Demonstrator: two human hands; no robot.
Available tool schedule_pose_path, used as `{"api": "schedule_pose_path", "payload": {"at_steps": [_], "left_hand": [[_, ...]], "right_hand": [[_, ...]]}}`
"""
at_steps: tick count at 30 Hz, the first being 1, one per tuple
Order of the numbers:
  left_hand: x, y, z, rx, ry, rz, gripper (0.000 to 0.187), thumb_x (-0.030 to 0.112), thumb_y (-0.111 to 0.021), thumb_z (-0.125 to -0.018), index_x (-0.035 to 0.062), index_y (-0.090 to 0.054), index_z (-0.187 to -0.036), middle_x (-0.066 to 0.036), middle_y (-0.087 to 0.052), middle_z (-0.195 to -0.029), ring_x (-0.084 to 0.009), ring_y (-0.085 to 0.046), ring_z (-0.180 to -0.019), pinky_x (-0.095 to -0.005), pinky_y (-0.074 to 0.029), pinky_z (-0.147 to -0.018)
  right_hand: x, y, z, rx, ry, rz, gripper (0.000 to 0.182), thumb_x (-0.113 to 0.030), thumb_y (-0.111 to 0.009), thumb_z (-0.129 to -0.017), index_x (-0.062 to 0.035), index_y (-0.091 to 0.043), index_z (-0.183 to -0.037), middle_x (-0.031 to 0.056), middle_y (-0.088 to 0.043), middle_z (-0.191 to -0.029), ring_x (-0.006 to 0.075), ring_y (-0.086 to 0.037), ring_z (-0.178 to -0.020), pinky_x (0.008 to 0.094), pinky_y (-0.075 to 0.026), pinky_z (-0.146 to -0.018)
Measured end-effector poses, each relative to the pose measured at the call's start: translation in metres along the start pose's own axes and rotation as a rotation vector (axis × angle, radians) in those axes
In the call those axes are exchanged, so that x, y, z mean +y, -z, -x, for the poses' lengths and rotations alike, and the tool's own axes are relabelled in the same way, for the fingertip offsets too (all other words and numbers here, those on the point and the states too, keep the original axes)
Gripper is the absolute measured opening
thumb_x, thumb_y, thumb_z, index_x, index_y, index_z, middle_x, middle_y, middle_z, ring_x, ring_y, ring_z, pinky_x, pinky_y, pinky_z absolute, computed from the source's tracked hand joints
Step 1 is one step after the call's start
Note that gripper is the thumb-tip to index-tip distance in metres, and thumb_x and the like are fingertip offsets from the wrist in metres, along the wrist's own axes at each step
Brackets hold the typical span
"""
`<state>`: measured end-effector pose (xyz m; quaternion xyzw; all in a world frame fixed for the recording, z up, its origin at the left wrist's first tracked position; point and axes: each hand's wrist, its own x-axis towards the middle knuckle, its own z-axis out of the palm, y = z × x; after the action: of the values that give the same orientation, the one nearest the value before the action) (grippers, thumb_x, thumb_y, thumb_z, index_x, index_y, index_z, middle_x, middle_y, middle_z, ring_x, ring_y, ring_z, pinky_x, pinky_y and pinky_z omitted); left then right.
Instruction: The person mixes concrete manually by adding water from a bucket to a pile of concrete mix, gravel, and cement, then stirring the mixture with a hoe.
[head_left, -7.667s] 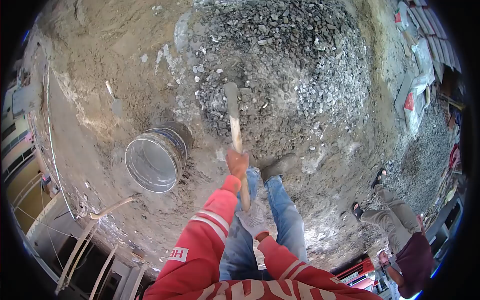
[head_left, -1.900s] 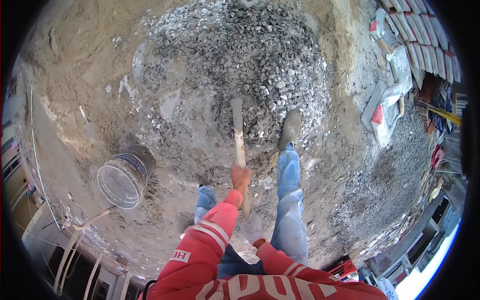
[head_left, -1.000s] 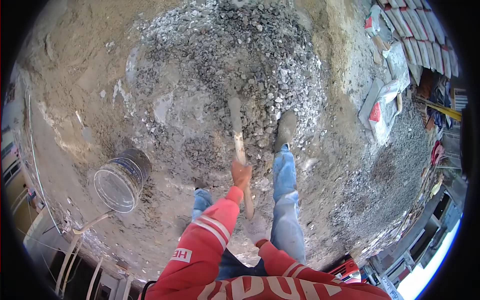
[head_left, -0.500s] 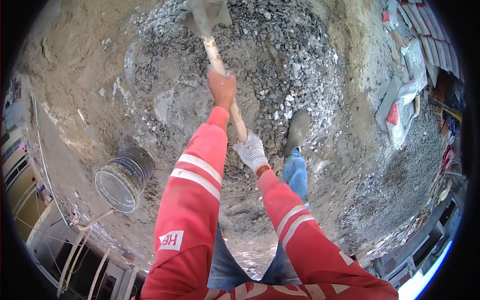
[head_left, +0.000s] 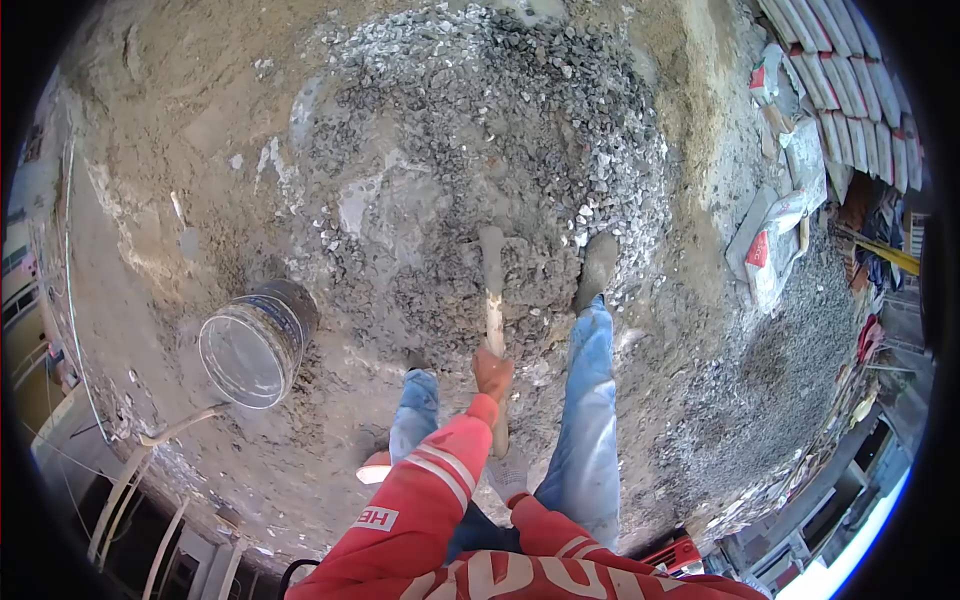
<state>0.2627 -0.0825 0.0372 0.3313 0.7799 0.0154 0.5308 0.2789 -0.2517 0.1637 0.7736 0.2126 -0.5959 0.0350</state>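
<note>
My bare left hand (head_left: 491, 374) is wrapped round the middle of a shovel's (head_left: 494, 318) wooden handle. Lower down, my right hand (head_left: 507, 474), in a pale knitted glove, closes on the handle's rear end, partly hidden by my left sleeve. The shovel points away from me, its grey metal socket and blade in the wet gravel mix (head_left: 430, 255) between and ahead of my feet. Grey mix covers most of the blade. My right boot (head_left: 598, 268) stands at the edge of the heap.
A dirty bucket (head_left: 245, 355) lies tipped on its side at left. Torn cement bags (head_left: 775, 245) lie at right, below a stack of sacks or slabs (head_left: 850, 90). Loose gravel (head_left: 620, 140) spreads ahead. Finer dark gravel (head_left: 770, 400) covers the ground at right.
The shovel has come back from the far side of the heap towards my feet, both hands drawing in close to my body. My view has shifted, and both legs now show.
</note>
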Motion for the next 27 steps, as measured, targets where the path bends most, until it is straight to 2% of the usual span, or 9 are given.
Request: {"api": "schedule_pose_path", "payload": {"at_steps": [3,9,10,14,16,18,22,25,27], "left_hand": [[-0.010,0.059,0.046,0.046,-0.100,0.104,0.040,0.011,-0.070,-0.069,-0.0045,-0.055,-0.103,-0.023,-0.062,-0.092,-0.0406,-0.061,-0.088,-0.0450,-0.048,-0.083],[0.078,0.148,-0.014,0.590,-0.476,0.274,0.030,0.002,-0.067,-0.076,-0.0072,-0.053,-0.100,-0.017,-0.061,-0.083,-0.0302,-0.063,-0.072,-0.0385,-0.049,-0.068],[0.081,0.145,-0.043,0.541,-0.345,0.372,0.031,0.005,-0.068,-0.076,-0.0092,-0.052,-0.099,-0.021,-0.061,-0.084,-0.0339,-0.063,-0.076,-0.0410,-0.048,-0.069],[-0.035,0.032,-0.152,0.259,0.060,0.476,0.039,0.010,-0.069,-0.073,-0.0143,-0.049,-0.096,-0.026,-0.062,-0.083,-0.0357,-0.064,-0.069,-0.0436,-0.050,-0.065],[-0.111,-0.071,-0.148,0.267,0.042,0.265,0.014,0.005,-0.061,-0.080,-0.0046,-0.050,-0.077,-0.008,-0.052,-0.060,-0.0194,-0.052,-0.044,-0.0347,-0.042,-0.038],[-0.064,-0.103,-0.077,0.324,0.163,0.491,0.014,0.004,-0.060,-0.079,-0.0026,-0.050,-0.071,-0.007,-0.051,-0.058,-0.0178,-0.051,-0.044,-0.0336,-0.041,-0.039],[-0.026,-0.143,0.025,0.139,0.072,0.677,0.029,0.006,-0.064,-0.078,-0.0085,-0.049,-0.098,-0.011,-0.056,-0.071,-0.0197,-0.052,-0.051,-0.0365,-0.047,-0.047],[0.028,-0.186,0.097,0.380,-0.040,0.573,0.032,0.004,-0.061,-0.081,-0.0074,-0.045,-0.106,-0.009,-0.055,-0.074,-0.0173,-0.052,-0.052,-0.0335,-0.045,-0.045],[0.082,-0.183,0.131,0.125,0.175,0.974,0.028,-0.001,-0.057,-0.085,-0.0050,-0.044,-0.109,-0.009,-0.055,-0.076,-0.0152,-0.053,-0.054,-0.0312,-0.045,-0.045]], "right_hand": [[-0.011,-0.036,0.052,0.131,-0.112,0.055,0.052,-0.026,-0.072,-0.074,-0.0010,-0.055,-0.116,0.0230,-0.062,-0.104,0.0402,-0.059,-0.098,0.0451,-0.048,-0.081],[-0.111,0.033,-0.044,0.126,0.496,0.254,0.056,-0.029,-0.069,-0.077,0.0015,-0.048,-0.119,0.0260,-0.063,-0.095,0.0431,-0.061,-0.087,0.0484,-0.050,-0.075],[-0.112,0.037,-0.063,0.133,0.521,0.288,0.054,-0.031,-0.067,-0.078,0.0024,-0.049,-0.117,0.0261,-0.064,-0.091,0.0437,-0.062,-0.083,0.0493,-0.050,-0.074],[-0.083,0.082,-0.082,-0.062,0.351,0.452,0.051,-0.035,-0.065,-0.081,0.0043,-0.055,-0.111,0.0272,-0.064,-0.090,0.0429,-0.062,-0.087,0.0482,-0.051,-0.076],[-0.018,0.111,-0.074,-0.065,0.306,0.443,0.051,-0.035,-0.065,-0.080,0.0038,-0.055,-0.111,0.0267,-0.064,-0.090,0.0424,-0.063,-0.088,0.0480,-0.051,-0.076],[0.019,0.159,-0.078,-0.119,0.313,0.484,0.051,-0.036,-0.066,-0.080,0.0028,-0.056,-0.111,0.0259,-0.065,-0.092,0.0413,-0.063,-0.089,0.0480,-0.050,-0.077],[0.102,0.239,-0.052,-0.116,0.398,0.496,0.052,-0.037,-0.071,-0.075,0.0004,-0.056,-0.108,0.0233,-0.065,-0.094,0.0389,-0.063,-0.088,0.0465,-0.049,-0.079],[0.145,0.292,-0.034,-0.087,0.397,0.439,0.055,-0.036,-0.072,-0.072,-0.0017,-0.054,-0.111,0.0204,-0.065,-0.094,0.0387,-0.063,-0.087,0.0453,-0.049,-0.080],[0.147,0.310,-0.044,-0.037,0.383,0.515,0.056,-0.036,-0.072,-0.072,-0.0021,-0.053,-0.113,0.0208,-0.065,-0.095,0.0388,-0.063,-0.087,0.0454,-0.049,-0.079]]}}
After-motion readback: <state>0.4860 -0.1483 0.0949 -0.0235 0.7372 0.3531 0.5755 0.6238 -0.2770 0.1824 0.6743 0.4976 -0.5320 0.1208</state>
